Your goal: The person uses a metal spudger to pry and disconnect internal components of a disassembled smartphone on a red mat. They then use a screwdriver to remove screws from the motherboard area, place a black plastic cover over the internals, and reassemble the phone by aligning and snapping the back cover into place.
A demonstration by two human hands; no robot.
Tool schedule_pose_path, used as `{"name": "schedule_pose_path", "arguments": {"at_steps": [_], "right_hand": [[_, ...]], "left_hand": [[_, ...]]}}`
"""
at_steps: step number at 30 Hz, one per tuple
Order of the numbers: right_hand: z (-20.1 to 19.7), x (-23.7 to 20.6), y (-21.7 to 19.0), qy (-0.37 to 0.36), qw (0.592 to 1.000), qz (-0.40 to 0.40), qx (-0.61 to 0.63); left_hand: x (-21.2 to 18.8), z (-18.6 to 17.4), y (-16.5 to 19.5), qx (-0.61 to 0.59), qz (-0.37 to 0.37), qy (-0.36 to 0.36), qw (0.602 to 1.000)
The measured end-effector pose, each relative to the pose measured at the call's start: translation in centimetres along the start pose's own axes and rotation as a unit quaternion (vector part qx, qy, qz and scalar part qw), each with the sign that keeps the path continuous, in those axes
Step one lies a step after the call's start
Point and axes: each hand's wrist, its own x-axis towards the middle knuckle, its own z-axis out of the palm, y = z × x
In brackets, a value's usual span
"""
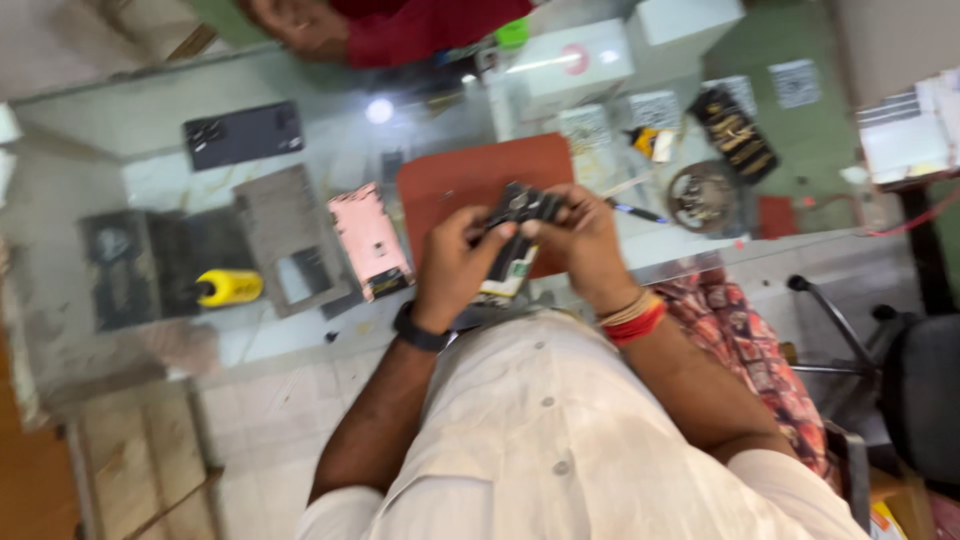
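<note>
We look down on a wide glass worktop point(130, 130), the largest thing in view, with a rust-red rectangular mat point(470, 180) lying on it. Left of the mat lie a pink opened phone body point(370, 240) and a dark flat phone point(243, 135); a yellow-capped tool point(228, 287) lies further left. At the top edge another person's hand and red sleeve point(400, 30) are cut off by the frame.

Above the mat we hold a small dark oblong phone part point(520, 215) between both hands. Our left hand point(455, 265) grips its lower end and our right hand point(580, 240) pinches its upper end, both clamped on it, fingertips nearly meeting. Its long axis runs slanting from lower left to upper right. Motion blur hides its details, and our fingers cover much of its surface
</note>
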Motion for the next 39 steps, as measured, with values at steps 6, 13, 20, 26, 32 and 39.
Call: {"name": "schedule_pose_path", "arguments": {"at_steps": [6, 13, 20, 26, 32, 39], "right_hand": [[0.5, -0.7, -1.0, -0.035, 0.998, -0.010, -0.055], [-7.7, 2.1, -8.1, 0.036, 0.773, -0.152, -0.615], [-10.6, 4.8, -8.1, -0.118, 0.655, -0.211, -0.716], [-11.4, 5.4, -7.8, -0.148, 0.647, -0.234, -0.710], [-10.1, 4.8, -8.3, -0.101, 0.667, -0.265, -0.689], [-5.3, 2.5, -7.3, -0.026, 0.829, -0.184, -0.528]], "left_hand": [[-1.2, 0.8, -1.2, -0.042, -0.010, 0.033, 0.998], [-2.8, -0.8, -1.5, -0.064, -0.022, 0.142, 0.988], [-3.1, -0.6, -1.6, -0.146, 0.002, 0.206, 0.968], [-2.7, 0.4, -2.8, -0.256, -0.013, 0.222, 0.941], [-1.0, -0.5, -3.3, -0.370, -0.091, 0.133, 0.915], [0.3, -2.3, -3.2, -0.393, -0.146, 0.049, 0.907]]}}
